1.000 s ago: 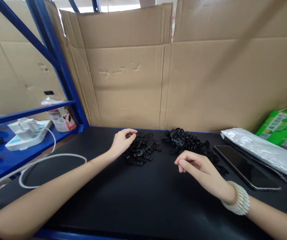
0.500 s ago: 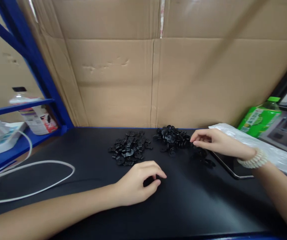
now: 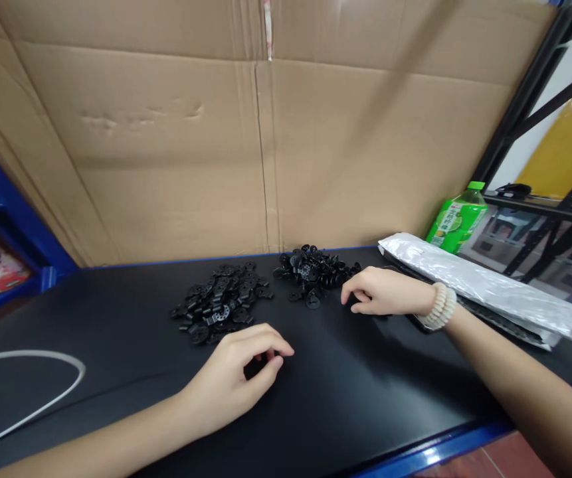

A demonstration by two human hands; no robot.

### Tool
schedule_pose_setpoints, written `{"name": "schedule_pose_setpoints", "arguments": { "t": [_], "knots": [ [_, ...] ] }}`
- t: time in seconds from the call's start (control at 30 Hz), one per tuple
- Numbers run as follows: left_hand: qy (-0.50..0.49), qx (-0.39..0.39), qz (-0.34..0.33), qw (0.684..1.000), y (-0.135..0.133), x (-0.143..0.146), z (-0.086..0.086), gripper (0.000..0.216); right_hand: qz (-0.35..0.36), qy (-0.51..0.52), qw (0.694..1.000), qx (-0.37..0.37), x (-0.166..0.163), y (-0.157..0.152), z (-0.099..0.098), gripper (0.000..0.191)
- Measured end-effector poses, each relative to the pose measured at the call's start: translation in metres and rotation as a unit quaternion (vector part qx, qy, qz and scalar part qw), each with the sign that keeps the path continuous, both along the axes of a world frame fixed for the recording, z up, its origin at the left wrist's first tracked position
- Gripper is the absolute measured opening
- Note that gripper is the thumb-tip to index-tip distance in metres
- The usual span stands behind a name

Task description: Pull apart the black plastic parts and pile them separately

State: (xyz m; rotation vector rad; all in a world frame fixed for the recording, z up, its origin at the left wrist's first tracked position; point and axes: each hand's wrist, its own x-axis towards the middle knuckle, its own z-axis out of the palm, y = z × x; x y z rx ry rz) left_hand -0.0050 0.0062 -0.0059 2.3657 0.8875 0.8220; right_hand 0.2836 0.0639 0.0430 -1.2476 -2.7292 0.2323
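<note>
Two heaps of small black plastic parts lie on a black table (image 3: 365, 398): a flatter left heap (image 3: 218, 302) and a rounder right heap (image 3: 313, 269). My left hand (image 3: 238, 378) rests in front of the left heap, fingers curled in a pinch round a small black part that I can barely make out. My right hand (image 3: 382, 292), with a pale bead bracelet on the wrist, lies at the right edge of the right heap, fingers bent and touching the parts there.
Cardboard sheets (image 3: 266, 146) wall off the back. A silver plastic bag (image 3: 485, 285) and a green bottle (image 3: 455, 219) sit at the right. A white cable (image 3: 31, 378) loops at the left. Blue shelving (image 3: 16, 265) stands far left; the table's blue front edge (image 3: 445, 448) runs below.
The view has swung right. My left hand left the left heap and came back toward me in a pinch. My right hand reached out to the right heap.
</note>
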Motion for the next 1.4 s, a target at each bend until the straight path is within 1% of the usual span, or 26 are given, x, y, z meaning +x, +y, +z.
{"name": "schedule_pose_setpoints", "arguments": {
  "t": [0.1, 0.13, 0.2, 0.27, 0.33, 0.37, 0.47, 0.57, 0.67, 0.73, 0.8, 0.87, 0.93, 1.07, 1.13, 1.17, 1.23, 1.33, 1.4],
  "knots": [
    [-0.012, 0.010, 0.006, 1.000, 0.001, 0.000, 0.000, 0.021, 0.002, 0.021, 1.000, 0.008, -0.005, -0.002, 0.001, 0.020],
    [-0.020, 0.014, 0.012, 1.000, 0.001, 0.000, 0.000, 0.020, 0.000, 0.046, 0.999, 0.007, -0.007, -0.004, 0.002, 0.019],
    [-0.037, 0.015, 0.028, 0.999, 0.000, 0.002, -0.001, 0.019, -0.012, 0.143, 0.990, -0.004, -0.017, -0.011, 0.002, 0.013],
    [-0.057, -0.012, 0.039, 0.998, -0.003, 0.004, -0.001, 0.019, -0.030, 0.275, 0.960, -0.041, -0.031, -0.021, -0.002, 0.007],
    [-0.074, -0.070, 0.040, 0.994, -0.006, 0.007, -0.001, 0.021, -0.039, 0.379, 0.918, -0.109, -0.048, -0.032, -0.010, 0.012],
    [-0.082, -0.101, 0.038, 0.991, -0.007, 0.008, 0.000, 0.022, -0.043, 0.403, 0.901, -0.152, -0.057, -0.036, -0.015, 0.015],
    [-0.106, -0.159, 0.050, 0.980, -0.010, 0.009, 0.000, 0.024, -0.046, 0.436, 0.861, -0.257, -0.076, -0.047, -0.031, 0.021],
    [-0.118, -0.163, 0.076, 0.977, -0.010, 0.008, 0.000, 0.014, -0.046, 0.455, 0.828, -0.325, -0.084, -0.050, -0.042, 0.025],
    [-0.126, -0.153, 0.089, 0.976, -0.009, 0.007, -0.001, 0.011, -0.037, 0.459, 0.811, -0.361, -0.086, -0.050, -0.047, 0.026],
    [-0.140, -0.149, 0.093, 0.974, -0.009, 0.007, -0.001, 0.010, -0.015, 0.456, 0.806, -0.378, -0.085, -0.049, -0.048, 0.030],
    [-0.157, -0.158, 0.094, 0.970, -0.009, 0.006, 0.000, 0.009, 0.022, 0.447, 0.802, -0.395, -0.085, -0.050, -0.048, 0.036],
    [-0.170, -0.178, 0.091, 0.965, -0.008, 0.005, 0.000, 0.011, 0.056, 0.432, 0.808, -0.397, -0.085, -0.052, -0.048, 0.034],
    [-0.180, -0.196, 0.087, 0.960, -0.007, 0.004, 0.000, 0.013, 0.070, 0.412, 0.821, -0.389, -0.085, -0.053, -0.049, 0.031],
    [-0.198, -0.224, 0.074, 0.951, -0.005, 0.003, -0.002, 0.014, 0.064, 0.375, 0.864, -0.331, -0.083, -0.053, -0.050, 0.044],
    [-0.202, -0.235, 0.073, 0.948, -0.004, 0.003, -0.001, 0.015, 0.057, 0.363, 0.882, -0.294, -0.081, -0.052, -0.050, 0.046],
    [-0.202, -0.239, 0.075, 0.947, -0.004, 0.003, -0.001, 0.015, 0.052, 0.361, 0.887, -0.284, -0.080, -0.051, -0.050, 0.044],
    [-0.196, -0.240, 0.079, 0.948, -0.004, 0.004, 0.000, 0.014, 0.043, 0.370, 0.885, -0.279, -0.080, -0.049, -0.051, 0.040],
    [-0.184, -0.237, 0.071, 0.951, -0.005, 0.005, 0.003, 0.014, 0.034, 0.409, 0.862, -0.297, -0.082, -0.049, -0.051, 0.032],
    [-0.181, -0.245, 0.051, 0.951, -0.006, 0.006, 0.004, 0.016, 0.022, 0.429, 0.850, -0.304, -0.084, -0.050, -0.050, 0.030]
  ]
}}
